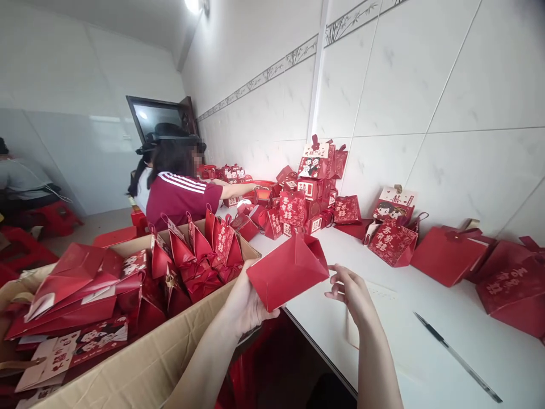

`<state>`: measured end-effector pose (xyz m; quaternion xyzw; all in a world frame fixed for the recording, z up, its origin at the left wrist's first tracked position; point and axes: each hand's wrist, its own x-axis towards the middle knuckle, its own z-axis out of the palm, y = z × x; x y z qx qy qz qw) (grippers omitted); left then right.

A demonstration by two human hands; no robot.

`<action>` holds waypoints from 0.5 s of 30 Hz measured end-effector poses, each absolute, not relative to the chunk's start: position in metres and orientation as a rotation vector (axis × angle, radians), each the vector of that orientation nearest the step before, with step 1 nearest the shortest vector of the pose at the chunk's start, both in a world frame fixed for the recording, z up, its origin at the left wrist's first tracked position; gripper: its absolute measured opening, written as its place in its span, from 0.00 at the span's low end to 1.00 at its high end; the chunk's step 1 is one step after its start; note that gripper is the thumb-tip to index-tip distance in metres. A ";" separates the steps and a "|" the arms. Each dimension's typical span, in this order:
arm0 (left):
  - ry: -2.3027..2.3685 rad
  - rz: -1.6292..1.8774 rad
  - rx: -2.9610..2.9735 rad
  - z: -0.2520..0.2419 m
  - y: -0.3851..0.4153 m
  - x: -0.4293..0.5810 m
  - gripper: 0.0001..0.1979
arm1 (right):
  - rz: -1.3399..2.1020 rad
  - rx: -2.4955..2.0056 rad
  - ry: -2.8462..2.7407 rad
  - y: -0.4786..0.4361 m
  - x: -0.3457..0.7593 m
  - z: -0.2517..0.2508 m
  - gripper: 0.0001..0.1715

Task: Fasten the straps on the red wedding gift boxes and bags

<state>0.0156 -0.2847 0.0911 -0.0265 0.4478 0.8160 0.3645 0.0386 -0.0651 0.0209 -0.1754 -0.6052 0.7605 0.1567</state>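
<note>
My left hand (251, 301) grips a red paper gift box (292, 272) from below and its left side. The box is tilted above the table edge, its plain folded base facing me and its far side hidden. Just right of it is my right hand (351, 289), fingers apart and slightly bent; the fingertips are close to the box's right edge, and whether they touch it I cannot tell. On the white table to the right lies a pen (457, 355). A pale sheet of paper (374, 307) lies partly behind my right hand.
At left stands a cardboard carton (140, 363) filled with red gift boxes (225, 244). Stacked boxes (306, 193) and more red boxes (394, 241) line the wall side of the table. A co-worker in a maroon shirt (183, 199) reaches over the table's far part.
</note>
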 end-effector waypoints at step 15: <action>2.841 2.678 -1.111 0.082 -0.351 -0.094 0.36 | 2.010 -0.620 -1.962 -0.044 0.028 -0.014 0.11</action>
